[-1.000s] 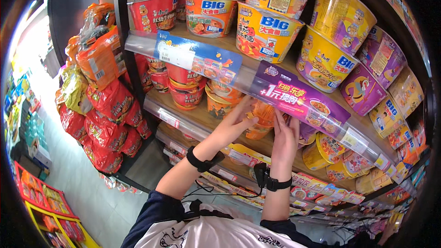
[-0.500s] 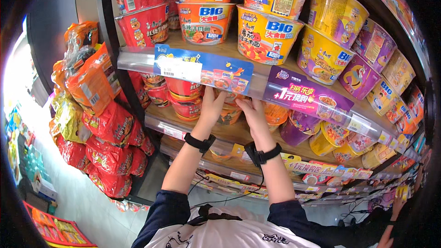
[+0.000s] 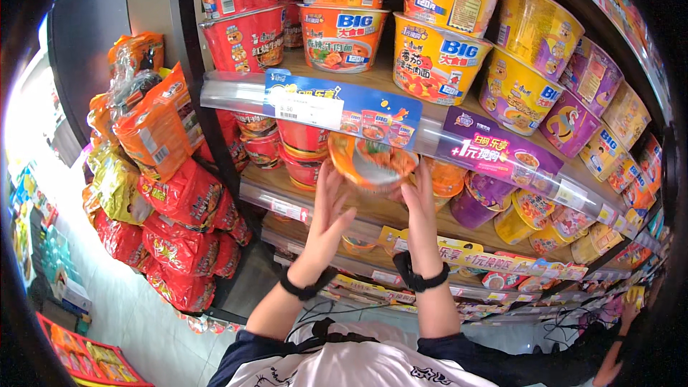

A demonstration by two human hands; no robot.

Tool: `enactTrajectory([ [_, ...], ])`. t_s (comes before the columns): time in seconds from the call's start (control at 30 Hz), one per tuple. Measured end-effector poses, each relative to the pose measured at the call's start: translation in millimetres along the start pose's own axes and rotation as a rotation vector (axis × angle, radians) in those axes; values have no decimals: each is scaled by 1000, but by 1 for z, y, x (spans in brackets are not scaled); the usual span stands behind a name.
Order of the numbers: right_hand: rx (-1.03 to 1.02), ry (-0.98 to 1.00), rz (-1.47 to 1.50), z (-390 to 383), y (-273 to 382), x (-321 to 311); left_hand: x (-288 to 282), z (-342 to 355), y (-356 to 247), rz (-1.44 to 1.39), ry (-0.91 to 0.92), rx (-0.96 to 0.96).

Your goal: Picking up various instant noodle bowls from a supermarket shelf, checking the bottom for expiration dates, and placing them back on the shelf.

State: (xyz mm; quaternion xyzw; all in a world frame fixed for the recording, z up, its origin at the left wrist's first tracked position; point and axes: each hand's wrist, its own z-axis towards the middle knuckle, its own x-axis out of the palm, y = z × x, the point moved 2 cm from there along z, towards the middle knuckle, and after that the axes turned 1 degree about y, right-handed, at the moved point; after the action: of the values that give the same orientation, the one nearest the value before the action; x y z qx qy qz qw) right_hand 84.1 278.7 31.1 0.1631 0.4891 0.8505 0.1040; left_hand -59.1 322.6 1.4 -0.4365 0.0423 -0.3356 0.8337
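Observation:
Between my two hands an orange instant noodle bowl point(image 3: 374, 166) is tilted at the front of the second shelf, partly below the price strip. My left hand point(image 3: 326, 211) lies along its left side, thumb pointing towards the right. On the other side my right hand point(image 3: 421, 204) presses its fingers against the bowl. Red noodle bowls point(image 3: 301, 149) stand just left of it in the same row. To the right are another orange bowl point(image 3: 447, 180) and a purple one point(image 3: 474, 204).
A clear price rail with a blue promotional card point(image 3: 344, 109) and a purple card point(image 3: 502, 145) runs above my hands. Larger noodle tubs point(image 3: 438, 61) are stacked on the shelf above. Bagged noodles point(image 3: 179, 244) hang at the left. Another person's hand point(image 3: 632, 304) shows at far right.
Both hands have drawn back from the shelf towards me, bringing the orange noodle bowl out to the shelf's front. The view has shifted slightly, so the shelf appears farther right.

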Motion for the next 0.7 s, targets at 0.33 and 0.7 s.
enactTrajectory([
  [0.33,-429,219,-757,-56,25,9,-30,-56,-20,-440,-189,-350],
  [0.7,-551,467,-324,-73,32,7,-28,-70,-74,98,-213,-9],
])
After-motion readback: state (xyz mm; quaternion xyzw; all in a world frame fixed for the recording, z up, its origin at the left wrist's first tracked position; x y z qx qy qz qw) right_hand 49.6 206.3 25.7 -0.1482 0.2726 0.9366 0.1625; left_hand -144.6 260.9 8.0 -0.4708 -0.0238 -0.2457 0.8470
